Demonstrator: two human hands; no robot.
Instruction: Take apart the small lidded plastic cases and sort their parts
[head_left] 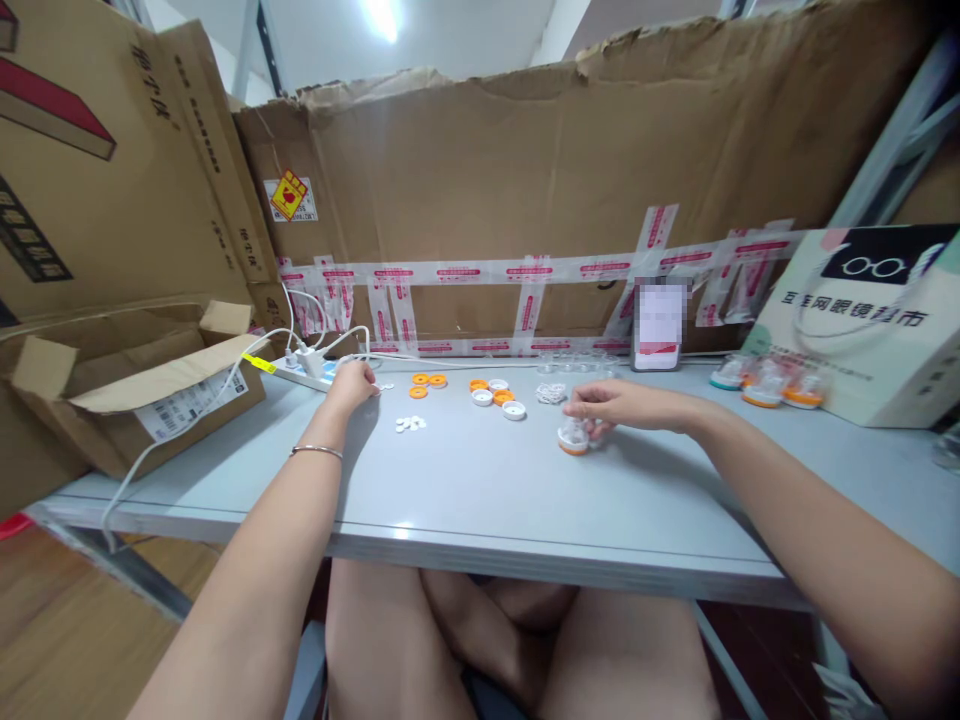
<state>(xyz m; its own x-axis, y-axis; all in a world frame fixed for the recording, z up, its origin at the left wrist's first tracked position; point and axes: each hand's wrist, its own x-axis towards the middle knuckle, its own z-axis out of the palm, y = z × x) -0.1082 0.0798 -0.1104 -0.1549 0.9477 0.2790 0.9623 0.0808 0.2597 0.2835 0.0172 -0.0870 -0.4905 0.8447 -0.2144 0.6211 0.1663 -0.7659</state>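
two hands on a grey table, the right one on a small case

the right hand [622,405] lies palm down, its fingertips closed round a clear case [574,438] with an orange base, which stands on the table [480,500] near the middle. the left hand [352,385] reaches farther back with curled fingers, just beside a power strip [307,372]; whether it pinches anything cannot be told. between the hands lie white discs [410,424], orange rings [427,381], and white and orange caps [499,397]. more cases [765,385] stand at the far right before a paper bag [877,320]. an open box [135,385] sits at the left edge.
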